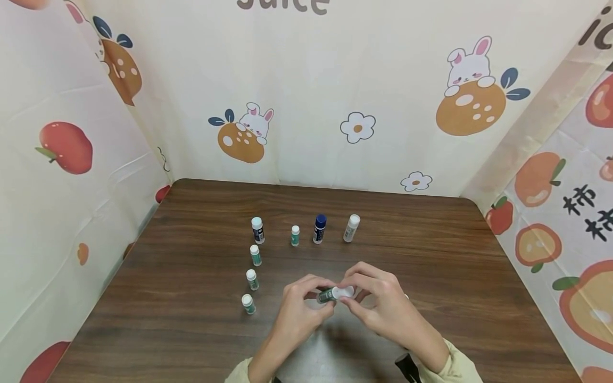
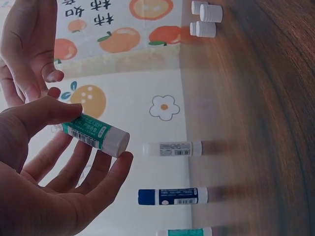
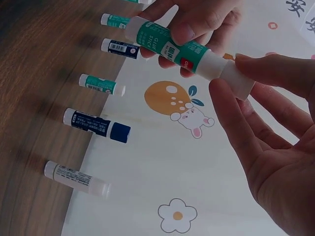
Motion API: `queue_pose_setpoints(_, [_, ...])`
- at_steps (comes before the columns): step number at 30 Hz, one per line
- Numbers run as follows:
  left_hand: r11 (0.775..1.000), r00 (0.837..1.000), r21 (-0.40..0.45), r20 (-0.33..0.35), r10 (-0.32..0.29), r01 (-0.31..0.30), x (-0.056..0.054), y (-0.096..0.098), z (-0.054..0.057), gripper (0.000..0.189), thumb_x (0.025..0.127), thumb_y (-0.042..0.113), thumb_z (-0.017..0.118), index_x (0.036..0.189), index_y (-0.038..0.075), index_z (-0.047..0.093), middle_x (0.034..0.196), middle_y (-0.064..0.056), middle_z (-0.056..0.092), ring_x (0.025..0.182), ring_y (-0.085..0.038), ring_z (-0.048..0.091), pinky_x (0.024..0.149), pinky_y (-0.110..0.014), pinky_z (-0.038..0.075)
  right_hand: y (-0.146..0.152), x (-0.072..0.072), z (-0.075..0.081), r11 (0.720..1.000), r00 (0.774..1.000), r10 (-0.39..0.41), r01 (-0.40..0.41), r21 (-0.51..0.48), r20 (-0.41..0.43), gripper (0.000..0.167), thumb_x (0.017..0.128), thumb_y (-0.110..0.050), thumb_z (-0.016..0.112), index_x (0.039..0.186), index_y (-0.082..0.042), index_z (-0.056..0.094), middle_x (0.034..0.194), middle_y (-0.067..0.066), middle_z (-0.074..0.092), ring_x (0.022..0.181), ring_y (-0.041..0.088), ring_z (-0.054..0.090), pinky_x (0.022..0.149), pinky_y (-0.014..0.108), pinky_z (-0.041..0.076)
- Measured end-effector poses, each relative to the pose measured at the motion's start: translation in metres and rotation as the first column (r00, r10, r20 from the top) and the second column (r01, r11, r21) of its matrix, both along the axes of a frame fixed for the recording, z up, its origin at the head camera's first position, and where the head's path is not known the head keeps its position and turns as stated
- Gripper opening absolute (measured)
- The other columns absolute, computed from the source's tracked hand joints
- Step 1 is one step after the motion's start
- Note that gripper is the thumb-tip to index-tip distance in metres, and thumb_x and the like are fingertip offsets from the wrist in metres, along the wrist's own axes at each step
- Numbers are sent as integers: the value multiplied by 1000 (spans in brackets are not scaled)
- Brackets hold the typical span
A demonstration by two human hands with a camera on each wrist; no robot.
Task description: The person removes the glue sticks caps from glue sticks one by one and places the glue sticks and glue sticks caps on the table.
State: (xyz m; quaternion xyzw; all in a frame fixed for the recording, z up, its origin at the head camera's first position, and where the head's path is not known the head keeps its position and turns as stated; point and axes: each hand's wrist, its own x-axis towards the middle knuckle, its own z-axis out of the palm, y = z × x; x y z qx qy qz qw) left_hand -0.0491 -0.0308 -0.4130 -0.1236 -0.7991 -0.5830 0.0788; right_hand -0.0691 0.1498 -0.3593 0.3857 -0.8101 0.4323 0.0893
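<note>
A green-labelled glue stick (image 1: pixel 328 295) is held over the table between both hands. My left hand (image 1: pixel 301 303) grips its green body between thumb and fingers, with the white base end (image 2: pixel 115 141) toward the left palm side. At the other end, my right hand (image 1: pixel 383 300) pinches the white cap (image 3: pixel 237 79) between thumb and fingertips. A white collar (image 3: pixel 210 65) shows between the green label and that cap.
Upright on the brown table (image 1: pixel 191 276) stand a left column of green glue sticks (image 1: pixel 252 279) with a dark-labelled one (image 1: pixel 257 230) at its far end. Further back are another green stick (image 1: pixel 295 235), a blue-capped one (image 1: pixel 320 229) and a white one (image 1: pixel 351 228). Small white caps (image 2: pixel 211 13) lie at the right.
</note>
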Motion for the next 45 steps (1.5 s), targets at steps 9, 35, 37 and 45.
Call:
queue_pose_setpoints(9, [999, 999, 39, 35, 17, -18, -3, -2, -1, 28, 70, 0, 74, 91, 18, 71, 87, 10, 65, 85, -10, 63, 73, -28, 55, 3, -2, 2, 998, 999, 22, -25, -60, -49, 26, 71, 7, 75, 89, -10, 68, 91, 1, 60, 71, 8, 61, 60, 16, 51])
queue_pose_setpoints(35, [975, 979, 135, 130, 157, -174, -21, -13, -9, 24, 73, 2, 75, 95, 13, 70, 90, 1, 68, 90, -19, 63, 82, -38, 53, 19, -5, -7, 999, 998, -34, 33, -18, -55, 34, 70, 7, 77, 92, -16, 66, 92, -2, 60, 70, 7, 60, 58, 16, 50])
queue_pose_setpoints(37, [973, 977, 141, 136, 165, -184, -24, -14, -10, 25, 74, 3, 76, 96, 12, 69, 93, -1, 68, 92, -19, 63, 83, -40, 53, 21, -6, -9, 999, 997, -42, 41, -18, -63, 35, 69, 8, 77, 92, -16, 66, 92, -2, 60, 70, 6, 60, 57, 15, 50])
queue_pose_setpoints(45, [962, 962, 115, 147, 232, -249, -35, -18, -17, 24, 73, -1, 74, 94, 10, 69, 94, -4, 69, 88, -17, 66, 81, -40, 54, 30, -7, -15, 996, 994, -88, 88, -1, -58, 38, 66, 10, 78, 90, -16, 66, 90, -4, 59, 69, 5, 58, 56, 15, 49])
